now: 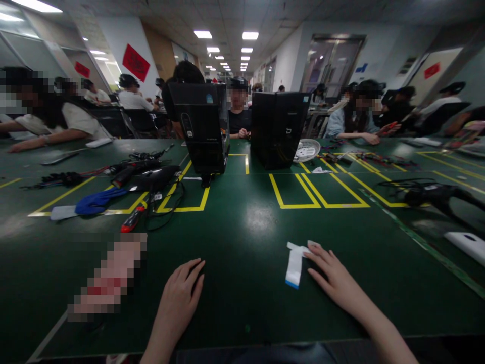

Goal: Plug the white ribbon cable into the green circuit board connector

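Head view, and there's the white flat ribbon cable (294, 268) with a blue end strip, folded into an angled shape and lying on the dark green tabletop (242, 313). The right hand (329, 268) comes in from the right of that cable, fingers loosely spread, thumb standing apart, fingertips at the cable's far right end; whether they press or merely rest there, I cannot tell. Over to the left of the cable, well apart from it, the left hand (184, 284) lies palm down, fingers close together and slightly bent, thumb off to the side, nothing in its grasp.

Beyond the cable, yellow tape outlines (299, 206) mark the surface, and farther back two boxy black computer towers stand upright: the left tower (202, 126) and the right tower (278, 129). A white plastic basket (307, 157) sits just beside the right one. Far left of the cable, here's a red-and-black tool handle (132, 219), with a blue crumpled glove-like item (99, 202) past it. Well right of the cable, tangled black cables (441, 194)! Behind the towers, a dark-shirted person (239, 119) faces this way.
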A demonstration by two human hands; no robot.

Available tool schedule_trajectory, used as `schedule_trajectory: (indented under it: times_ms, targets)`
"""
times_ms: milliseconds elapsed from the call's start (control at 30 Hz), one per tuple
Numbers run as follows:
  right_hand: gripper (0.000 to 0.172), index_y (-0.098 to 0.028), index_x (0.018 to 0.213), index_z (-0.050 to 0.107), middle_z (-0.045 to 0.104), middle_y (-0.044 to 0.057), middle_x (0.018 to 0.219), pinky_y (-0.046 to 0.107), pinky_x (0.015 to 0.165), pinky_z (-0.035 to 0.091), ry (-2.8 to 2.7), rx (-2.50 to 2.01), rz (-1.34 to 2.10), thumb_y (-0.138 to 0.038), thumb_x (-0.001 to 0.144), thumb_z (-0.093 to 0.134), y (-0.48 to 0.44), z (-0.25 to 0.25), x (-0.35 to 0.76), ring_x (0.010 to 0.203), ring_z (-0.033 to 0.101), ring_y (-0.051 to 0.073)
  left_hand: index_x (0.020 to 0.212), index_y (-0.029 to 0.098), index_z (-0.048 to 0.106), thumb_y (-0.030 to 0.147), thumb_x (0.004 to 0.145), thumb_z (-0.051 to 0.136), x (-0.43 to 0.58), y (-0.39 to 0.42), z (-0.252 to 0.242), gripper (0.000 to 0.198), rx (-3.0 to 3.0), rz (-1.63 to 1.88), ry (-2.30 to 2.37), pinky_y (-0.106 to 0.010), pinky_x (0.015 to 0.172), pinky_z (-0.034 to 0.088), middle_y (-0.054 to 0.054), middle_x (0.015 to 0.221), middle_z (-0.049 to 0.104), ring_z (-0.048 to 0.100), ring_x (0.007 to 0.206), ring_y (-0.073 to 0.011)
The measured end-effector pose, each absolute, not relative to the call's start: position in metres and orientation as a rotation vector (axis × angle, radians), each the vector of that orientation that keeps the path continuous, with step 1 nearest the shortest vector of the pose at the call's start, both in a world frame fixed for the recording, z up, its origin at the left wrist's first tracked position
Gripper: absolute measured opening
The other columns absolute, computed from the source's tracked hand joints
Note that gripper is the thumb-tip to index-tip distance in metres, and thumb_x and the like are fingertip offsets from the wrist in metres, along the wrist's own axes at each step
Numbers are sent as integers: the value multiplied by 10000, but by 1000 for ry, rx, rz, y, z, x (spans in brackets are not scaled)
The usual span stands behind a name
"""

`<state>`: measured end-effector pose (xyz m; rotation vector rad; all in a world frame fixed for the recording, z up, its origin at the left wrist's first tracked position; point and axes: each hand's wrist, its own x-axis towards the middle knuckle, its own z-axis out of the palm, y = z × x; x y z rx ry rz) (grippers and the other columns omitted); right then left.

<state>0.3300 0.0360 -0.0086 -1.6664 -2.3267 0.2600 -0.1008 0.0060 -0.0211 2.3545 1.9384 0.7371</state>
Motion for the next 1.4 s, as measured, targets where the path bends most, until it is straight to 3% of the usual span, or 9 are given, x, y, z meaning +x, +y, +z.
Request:
schedule_trajectory:
  times_ms: [300, 500, 633, 733, 833, 933, 1033, 1100, 1400]
  targets:
    - [457, -315, 1418, 441, 315, -5, 1554, 546, 1189, 103, -2591, -1158, 641, -339, 962, 450, 11, 16, 193, 1469, 149, 212, 1250, 184, 617, 346, 955, 417, -100, 6, -21, 391, 2356, 733, 1947, -484, 976, 479, -112, 1242, 626, 573, 1147, -274]
    - [491, -292, 1437, 420, 311, 8, 1556, 518, 1198, 98, -2608, -1108, 667, -302, 949, 462, 12, 15, 178, 1467, 158, 202, 1232, 209, 633, 347, 943, 430, -100, 7, -20, 380, 2358, 753, 1938, -479, 980, 478, -101, 1235, 635, 582, 1140, -275]
    - [583, -304, 1507, 297, 206, 2, 1593, 510, 1195, 127, -2589, -1100, 639, -345, 949, 463, 8, 15, 183, 1476, 107, 213, 1246, 204, 626, 353, 941, 428, -101, 5, -20, 393, 2338, 725, 1960, -478, 984, 478, -101, 1244, 628, 577, 1147, -277]
    - [583, -327, 1511, 282, 147, 10, 1608, 522, 1183, 162, -2550, -1180, 521, -400, 956, 447, 16, 17, 213, 1475, 112, 231, 1255, 199, 622, 359, 944, 425, -100, 5, -19, 401, 2334, 708, 1960, -487, 985, 475, -105, 1251, 624, 574, 1152, -282]
    - [537, -297, 1464, 388, 239, 48, 1584, 515, 1168, 204, -2409, -1465, 266, -436, 949, 443, 48, 20, 285, 1457, 197, 252, 1257, 216, 621, 370, 943, 424, -101, 6, -20, 402, 2328, 710, 1957, -489, 980, 479, -96, 1254, 626, 573, 1159, -285]
    - [538, -188, 1420, 456, 309, 101, 1551, 395, 1142, 284, -2062, -2024, -4, -424, 937, 436, 87, 26, 385, 1420, 285, 250, 1253, 210, 624, 377, 938, 426, -102, 7, -21, 408, 2333, 708, 1956, -489, 983, 478, -98, 1249, 630, 576, 1158, -286]
    - [583, 23, 1365, 473, 330, 301, 1471, 472, 1089, 305, -1725, -2337, -93, -365, 951, 342, 109, 30, 473, 1372, 329, 364, 1233, 202, 638, 379, 936, 424, -103, 9, -22, 406, 2352, 724, 1934, -483, 976, 483, -103, 1235, 636, 583, 1144, -285]
    - [607, 75, 1335, 481, 355, 363, 1416, 495, 1027, 346, -1544, -2477, -94, -354, 946, 300, 110, 29, 511, 1321, 386, 396, 1224, 191, 643, 378, 938, 420, -102, 9, -22, 408, 2364, 740, 1924, -485, 970, 487, -112, 1225, 640, 585, 1136, -288]
    - [732, 30, 1441, 378, 357, 347, 1435, 507, 942, 375, -1354, -2612, 7, -489, 943, 242, 103, 0, 558, 1293, 412, 409, 1238, 189, 630, 365, 944, 424, -102, 8, -21, 400, 2370, 742, 1929, -482, 989, 472, -111, 1233, 630, 576, 1142, -278]
